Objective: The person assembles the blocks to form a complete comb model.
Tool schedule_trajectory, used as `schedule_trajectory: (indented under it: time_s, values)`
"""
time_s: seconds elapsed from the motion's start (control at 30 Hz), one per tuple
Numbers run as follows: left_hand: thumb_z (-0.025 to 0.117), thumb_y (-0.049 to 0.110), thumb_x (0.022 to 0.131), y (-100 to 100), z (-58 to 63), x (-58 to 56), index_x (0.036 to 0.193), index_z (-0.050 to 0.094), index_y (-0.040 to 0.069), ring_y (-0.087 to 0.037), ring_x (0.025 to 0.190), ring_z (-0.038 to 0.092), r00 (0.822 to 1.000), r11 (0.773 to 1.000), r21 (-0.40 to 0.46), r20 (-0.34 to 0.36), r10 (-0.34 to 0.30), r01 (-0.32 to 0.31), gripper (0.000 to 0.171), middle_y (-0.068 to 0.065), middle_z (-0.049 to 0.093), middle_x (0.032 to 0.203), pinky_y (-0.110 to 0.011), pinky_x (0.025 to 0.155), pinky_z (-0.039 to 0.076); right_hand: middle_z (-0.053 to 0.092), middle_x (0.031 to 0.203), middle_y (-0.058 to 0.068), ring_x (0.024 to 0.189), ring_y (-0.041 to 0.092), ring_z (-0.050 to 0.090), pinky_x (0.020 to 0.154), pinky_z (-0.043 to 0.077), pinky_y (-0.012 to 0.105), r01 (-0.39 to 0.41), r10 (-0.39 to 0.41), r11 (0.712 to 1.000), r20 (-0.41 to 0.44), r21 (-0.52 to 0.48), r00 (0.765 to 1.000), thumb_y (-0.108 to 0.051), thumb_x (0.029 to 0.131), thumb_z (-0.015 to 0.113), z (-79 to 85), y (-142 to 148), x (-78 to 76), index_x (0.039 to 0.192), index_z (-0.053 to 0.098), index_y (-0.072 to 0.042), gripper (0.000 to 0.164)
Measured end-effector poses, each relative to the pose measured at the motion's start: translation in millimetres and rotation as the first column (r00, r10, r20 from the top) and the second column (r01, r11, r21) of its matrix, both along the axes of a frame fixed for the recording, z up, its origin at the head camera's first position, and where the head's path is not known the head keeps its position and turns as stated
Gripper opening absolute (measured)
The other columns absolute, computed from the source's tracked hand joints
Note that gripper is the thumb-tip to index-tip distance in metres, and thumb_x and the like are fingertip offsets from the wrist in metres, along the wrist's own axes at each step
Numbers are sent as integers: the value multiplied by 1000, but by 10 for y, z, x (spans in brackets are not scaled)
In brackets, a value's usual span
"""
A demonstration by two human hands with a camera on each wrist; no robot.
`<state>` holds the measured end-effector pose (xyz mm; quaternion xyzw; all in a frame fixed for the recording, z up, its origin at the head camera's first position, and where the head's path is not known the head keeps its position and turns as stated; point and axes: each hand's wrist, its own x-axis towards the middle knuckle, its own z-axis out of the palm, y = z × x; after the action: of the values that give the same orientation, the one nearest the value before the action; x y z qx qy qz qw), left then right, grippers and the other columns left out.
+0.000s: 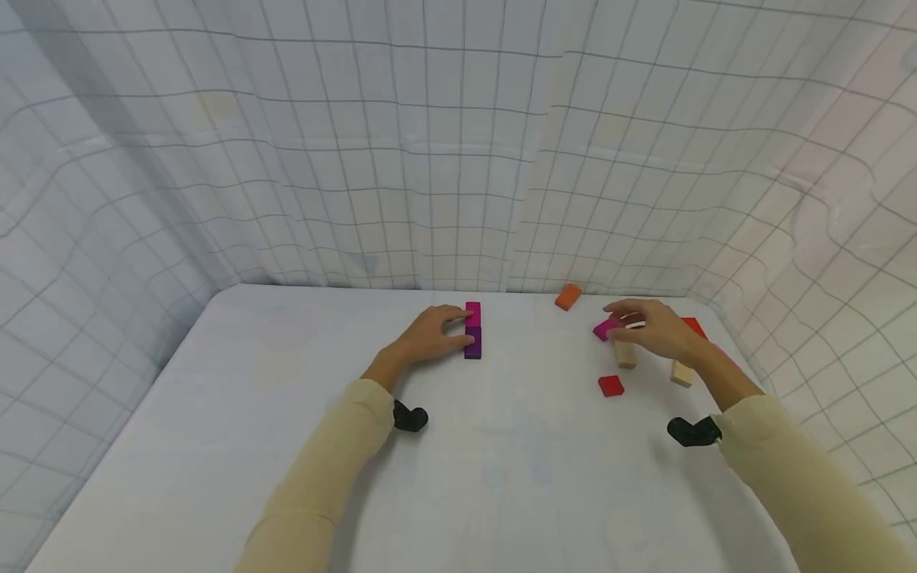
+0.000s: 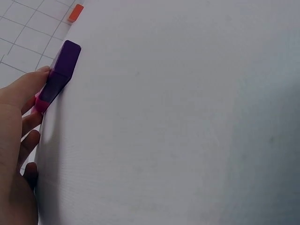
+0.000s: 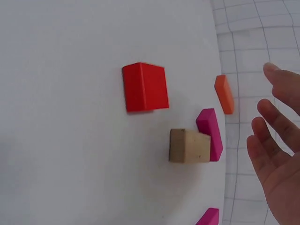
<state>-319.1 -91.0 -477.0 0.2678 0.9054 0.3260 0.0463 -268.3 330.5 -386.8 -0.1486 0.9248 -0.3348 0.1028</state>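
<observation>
In the head view my left hand (image 1: 433,333) reaches in from the left. Its thumb touches a purple block (image 1: 473,345), and the index finger is at a magenta block (image 1: 474,310) set end to end with it. The left wrist view shows the thumb along the side of the purple block (image 2: 68,56), with the magenta one partly hidden by fingers. Over on the right, my right hand (image 1: 657,328) hovers with parted fingers above a second magenta block (image 1: 603,330) and a plain wooden block (image 1: 626,356). Nothing sits between those fingers in the right wrist view.
A red block (image 1: 611,386) lies nearer me than the wooden one. At the table's back edge is an orange block (image 1: 568,297). Another wooden block (image 1: 682,373) and a red piece (image 1: 695,325) lie beside my right wrist. Grid-patterned curtain (image 1: 473,159) surrounds the white table.
</observation>
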Motion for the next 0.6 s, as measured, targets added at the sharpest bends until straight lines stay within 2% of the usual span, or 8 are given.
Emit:
schedule_trajectory:
  time_s: [0.2,0.33,0.6]
  values:
    - [70,36,98,4,12,20,148,57,8,-34,145,39,1000,1000,17,10,6,-6,59,-16,51,152,-48,122,25,56,140,25,129,46,51,100,51,58,25,-25,1000,68,12,997,-21,99,72,-180,250,100,144,55,3,54]
    - [71,34,98,2,42,40,147,58,7,-35,145,40,1000,999,28,19,15,-15,58,-17,52,151,-48,121,27,55,141,25,128,47,51,100,50,59,37,-39,999,84,22,996,-23,97,76,-279,352,126,144,56,2,57]
    - [71,34,98,1,42,35,148,58,7,-33,145,40,1000,999,33,21,14,-14,58,-15,53,151,-46,121,27,47,145,30,131,52,47,102,47,63,44,-50,998,142,43,989,-25,94,79,-358,435,100,150,48,3,70]
